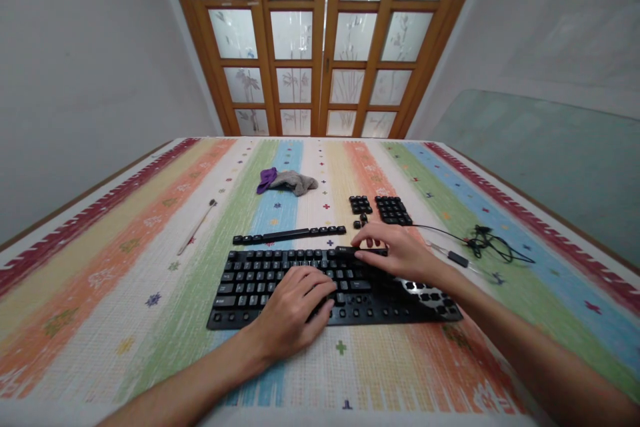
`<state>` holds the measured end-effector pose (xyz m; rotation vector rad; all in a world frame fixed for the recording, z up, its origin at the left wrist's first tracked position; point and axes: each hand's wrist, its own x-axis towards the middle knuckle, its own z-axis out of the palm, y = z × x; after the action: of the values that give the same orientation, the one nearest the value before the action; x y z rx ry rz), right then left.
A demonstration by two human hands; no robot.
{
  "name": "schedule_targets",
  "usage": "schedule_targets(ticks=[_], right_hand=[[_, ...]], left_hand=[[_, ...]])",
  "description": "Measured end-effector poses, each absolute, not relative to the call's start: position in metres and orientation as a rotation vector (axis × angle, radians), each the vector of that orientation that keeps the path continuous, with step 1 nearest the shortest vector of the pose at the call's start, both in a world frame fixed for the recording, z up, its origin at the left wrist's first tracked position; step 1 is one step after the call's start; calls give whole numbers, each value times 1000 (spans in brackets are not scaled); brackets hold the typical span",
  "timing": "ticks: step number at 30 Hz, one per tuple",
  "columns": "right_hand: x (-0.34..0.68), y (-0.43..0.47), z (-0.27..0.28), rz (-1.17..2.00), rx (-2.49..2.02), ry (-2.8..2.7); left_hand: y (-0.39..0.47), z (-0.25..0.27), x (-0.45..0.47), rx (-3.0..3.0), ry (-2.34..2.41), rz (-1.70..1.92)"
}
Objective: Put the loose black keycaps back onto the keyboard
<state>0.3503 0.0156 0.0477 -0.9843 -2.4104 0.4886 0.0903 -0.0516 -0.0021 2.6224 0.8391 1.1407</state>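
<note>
A black keyboard (295,320) lies across the striped cloth, many keycaps off its lower row and right side. My left hand (297,310) rests on its lower middle, fingers spread over the keys and thumb apart. Over the back edge, right of centre, my right hand (393,252) has thumb and index finger closed around the keyboard's dark rim; whether a small part is between them is hidden. Behind the keyboard runs a row of removed keycaps (290,235). Two blocks of loose keycaps (360,205) and number-pad keycaps (393,209) lie beyond my right hand.
A thin brush (197,227) lies to the left. Farther back is a crumpled grey and purple cloth (293,182). A coiled black cable (485,243) and a small dark object (457,259) sit at right. Wooden glazed doors (323,40) stand beyond the table.
</note>
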Motion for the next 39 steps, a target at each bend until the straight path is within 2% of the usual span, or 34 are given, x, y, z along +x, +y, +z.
schedule_targets(ticks=[7,39], right_hand=[[359,-37,29,570,-806,-2420],[357,-55,22,126,-766,-2554]], left_hand=[[-53,-1,99,2616,830,1071],[-50,-4,118,2767,754,1027]])
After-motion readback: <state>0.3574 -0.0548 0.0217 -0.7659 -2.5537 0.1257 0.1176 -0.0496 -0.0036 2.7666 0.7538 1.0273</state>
